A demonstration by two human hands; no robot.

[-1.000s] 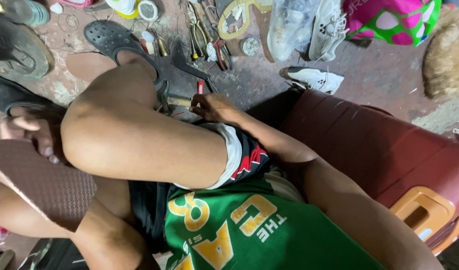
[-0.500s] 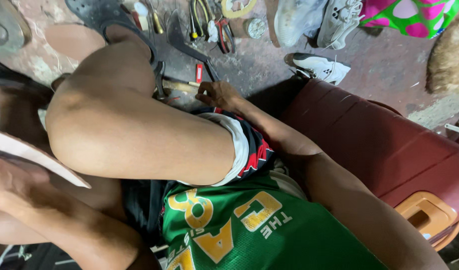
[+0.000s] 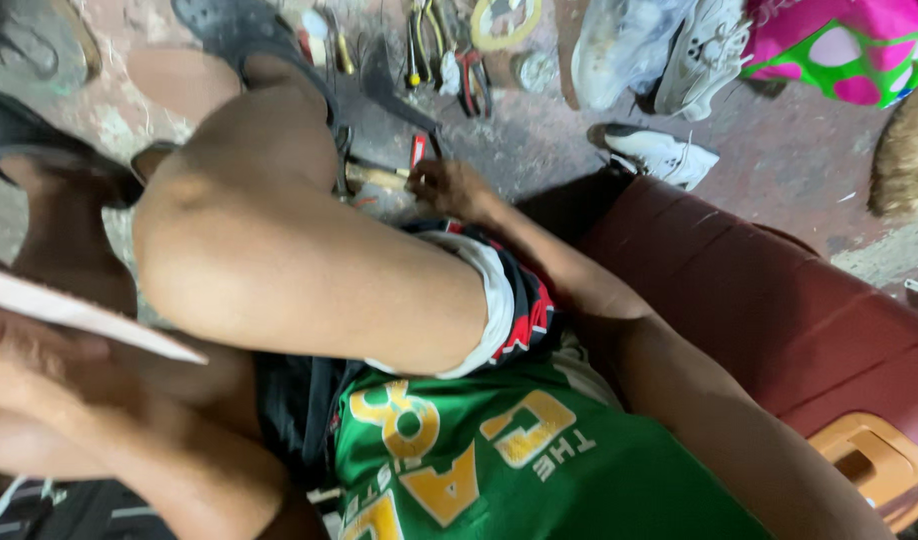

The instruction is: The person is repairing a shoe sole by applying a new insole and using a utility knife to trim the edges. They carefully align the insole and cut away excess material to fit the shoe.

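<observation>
Holding a flat sole (image 3: 79, 312) near left, the left hand (image 3: 24, 370) is blurred, so I cannot tell its grip. A raised knee (image 3: 279, 260) blocks the middle. Farther right, the right hand (image 3: 449, 188) curls its fingers around a wooden-handled tool (image 3: 374, 177) on the floor, pliers (image 3: 449, 60) and a white shoe (image 3: 659, 155) beyond.

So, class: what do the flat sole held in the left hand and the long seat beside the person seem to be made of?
The flat sole looks like rubber or foam: thin, matte, with a pale edge. The left hand holds it. The long seat looks like dark red moulded plastic, smooth with a faint sheen, though that is uncertain.
</observation>
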